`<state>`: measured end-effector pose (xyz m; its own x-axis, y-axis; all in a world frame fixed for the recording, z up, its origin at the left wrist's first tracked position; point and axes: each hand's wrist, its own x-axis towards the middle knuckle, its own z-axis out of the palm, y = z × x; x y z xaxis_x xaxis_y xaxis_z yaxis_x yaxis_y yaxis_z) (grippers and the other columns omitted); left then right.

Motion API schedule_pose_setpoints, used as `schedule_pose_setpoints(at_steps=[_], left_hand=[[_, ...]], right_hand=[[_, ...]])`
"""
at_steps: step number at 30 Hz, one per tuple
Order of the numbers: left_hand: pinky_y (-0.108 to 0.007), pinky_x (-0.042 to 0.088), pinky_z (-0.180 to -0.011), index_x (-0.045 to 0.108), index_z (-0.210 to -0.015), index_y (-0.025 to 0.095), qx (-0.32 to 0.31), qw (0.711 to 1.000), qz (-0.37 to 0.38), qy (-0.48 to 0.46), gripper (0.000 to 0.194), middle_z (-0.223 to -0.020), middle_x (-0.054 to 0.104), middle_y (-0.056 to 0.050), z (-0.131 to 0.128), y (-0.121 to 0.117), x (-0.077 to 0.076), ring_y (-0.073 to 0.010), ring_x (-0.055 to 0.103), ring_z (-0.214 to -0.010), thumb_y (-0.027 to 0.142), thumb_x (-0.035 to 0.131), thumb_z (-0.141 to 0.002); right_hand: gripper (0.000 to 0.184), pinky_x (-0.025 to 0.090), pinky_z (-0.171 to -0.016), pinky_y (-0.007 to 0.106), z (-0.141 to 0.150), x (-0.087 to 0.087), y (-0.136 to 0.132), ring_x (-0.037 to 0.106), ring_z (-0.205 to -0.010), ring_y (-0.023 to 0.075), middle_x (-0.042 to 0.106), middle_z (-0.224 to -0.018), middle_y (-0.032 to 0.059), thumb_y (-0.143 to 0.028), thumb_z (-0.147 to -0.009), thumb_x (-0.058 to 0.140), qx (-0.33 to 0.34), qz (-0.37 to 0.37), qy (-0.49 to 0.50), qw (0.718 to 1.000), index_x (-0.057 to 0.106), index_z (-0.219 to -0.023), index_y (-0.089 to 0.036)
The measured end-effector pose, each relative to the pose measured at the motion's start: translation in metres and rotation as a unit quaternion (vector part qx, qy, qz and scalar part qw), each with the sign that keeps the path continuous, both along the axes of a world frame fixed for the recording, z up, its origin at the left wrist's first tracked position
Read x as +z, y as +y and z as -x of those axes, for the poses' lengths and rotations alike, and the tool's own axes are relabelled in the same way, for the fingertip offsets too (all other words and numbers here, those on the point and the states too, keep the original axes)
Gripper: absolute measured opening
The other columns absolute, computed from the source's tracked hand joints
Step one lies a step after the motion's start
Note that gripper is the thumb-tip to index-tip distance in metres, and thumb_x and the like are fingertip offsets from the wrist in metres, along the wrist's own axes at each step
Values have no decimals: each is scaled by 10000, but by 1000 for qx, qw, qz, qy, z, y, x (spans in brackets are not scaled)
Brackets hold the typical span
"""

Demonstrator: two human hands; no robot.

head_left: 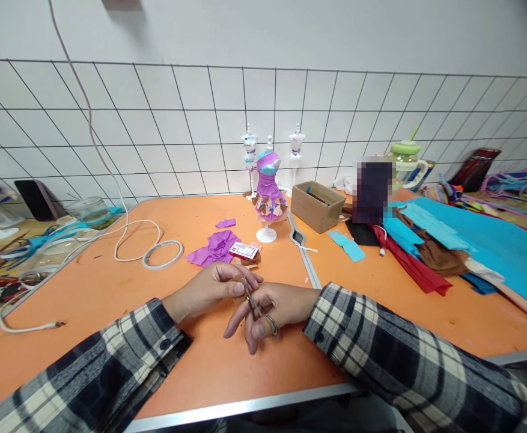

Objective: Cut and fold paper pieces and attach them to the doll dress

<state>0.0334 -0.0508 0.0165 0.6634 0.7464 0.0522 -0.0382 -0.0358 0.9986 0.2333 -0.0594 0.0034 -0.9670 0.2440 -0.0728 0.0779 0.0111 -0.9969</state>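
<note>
My right hand grips a small pair of metal scissors, with its thumb at the handle loop. The blades point up and left, toward my left hand. Between the left thumb and fingers a small piece of brown paper is pinched, and the scissor blades lie against or across it; whether they are cutting I cannot tell. Beyond my hands stands a mini dress form in a purple crepe-paper dress with a brown and tan ruffle at the hem. Purple crepe paper lies crumpled in front of it, beside a red-and-white small box.
A roll of tape and a white cable lie at left. Behind the dress form are two bare mini dress forms. A cardboard box stands right of it, near a blue paper piece. Coloured crepe paper and a lidded cup fill the right.
</note>
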Motion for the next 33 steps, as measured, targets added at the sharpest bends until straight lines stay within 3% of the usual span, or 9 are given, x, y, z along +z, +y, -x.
schedule_pose_setpoints(at_steps=[4,9,15,21,29,33], left_hand=[[-411,471,-922,774,-771,173,12,1000,8,-18,248,-892,726,-97,1,1,-3,-255,648,-939,412,795,-708],[-404,482,-915,759,-1013,182,32,996,65,-58,430,-1013,733,-121,0,-3,-4,-271,647,-996,455,806,-685],[-414,476,-950,781,-774,172,64,996,29,-55,236,-877,721,-91,-4,-5,-1,-256,632,-974,391,813,-692],[-423,482,-935,780,-742,170,39,998,12,-38,270,-866,708,-95,-4,-1,-5,-268,631,-970,430,812,-680],[-387,493,-885,779,-737,177,25,999,-8,-21,242,-876,710,-90,-1,1,-7,-237,639,-912,417,796,-707],[-340,508,-818,774,-715,173,27,999,-23,-6,243,-898,702,-92,0,2,-8,-218,639,-887,416,793,-711]], right_hand=[[566,392,-477,149,0,0,0,508,-546,64,668,-718,19,-547,-808,655,-16,4,-7,1000,663,-1174,-115],[596,410,-471,147,-1,5,0,479,-533,65,668,-698,21,-563,-805,649,-33,1,-5,999,643,-1206,-122],[647,426,-476,148,0,0,1,543,-638,89,691,-875,67,-593,-787,651,-17,-8,3,1000,614,-1244,-136],[588,425,-474,139,1,0,0,501,-578,72,667,-762,34,-562,-816,638,-20,-9,-1,1000,638,-1224,-139],[605,436,-478,139,1,-1,0,507,-584,75,670,-782,41,-571,-801,647,-24,-14,-15,1000,638,-1222,-135],[644,448,-476,147,1,-2,0,510,-611,80,683,-894,73,-586,-774,666,-33,-8,11,999,629,-1222,-124]])
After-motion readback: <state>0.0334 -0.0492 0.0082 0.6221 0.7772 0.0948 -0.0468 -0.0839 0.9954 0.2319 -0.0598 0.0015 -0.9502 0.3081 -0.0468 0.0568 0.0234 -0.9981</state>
